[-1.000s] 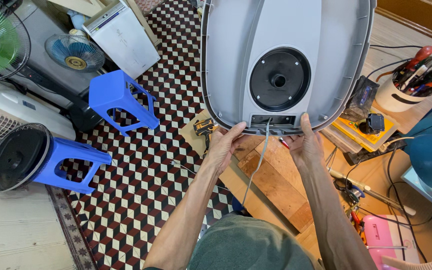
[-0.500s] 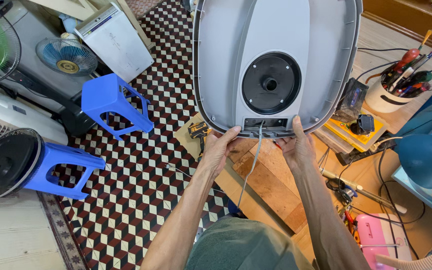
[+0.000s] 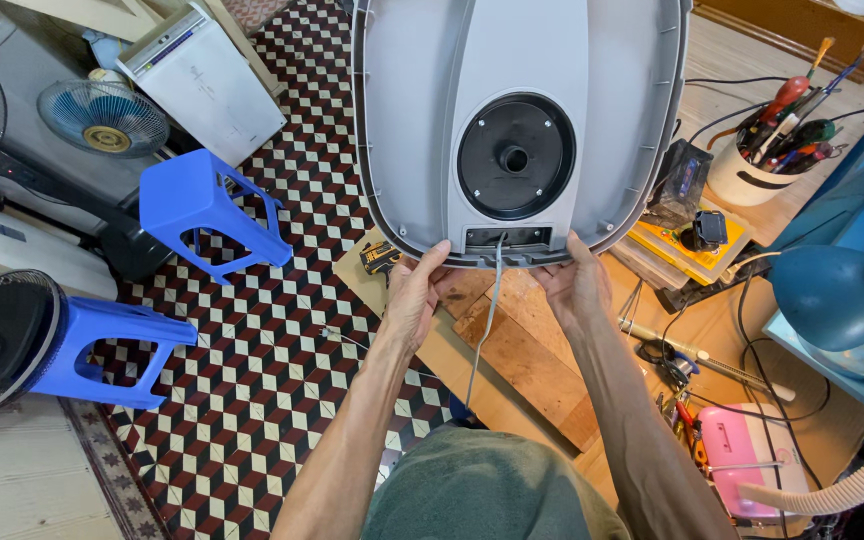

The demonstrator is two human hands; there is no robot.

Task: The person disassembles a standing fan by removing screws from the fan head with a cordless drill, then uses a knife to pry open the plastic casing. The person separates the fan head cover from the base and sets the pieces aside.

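head view:
left hand: your left hand point(image 3: 414, 300) grips the lower left rim of the housing point(image 3: 522, 110), thumb up on its edge, fingers closed round from below.
right hand: your right hand point(image 3: 577, 290) clamps the lower right rim the same way, thumb on the edge.
housing: big grey shell, held up before you above the board point(image 3: 512, 350), open side toward you, black round disc point(image 3: 515, 156) in the middle.
cord: a grey cord point(image 3: 487, 320) hangs from the slot at the bottom edge, down between your hands.
around: blue stools point(image 3: 202, 215) on the tiled floor to the left, tool tub point(image 3: 752, 165) to the right.
doing it well: keep both grips level so the shell does not tilt; mind that the cord stays free of your fingers; hold by the rim, not the thin inner ribs.
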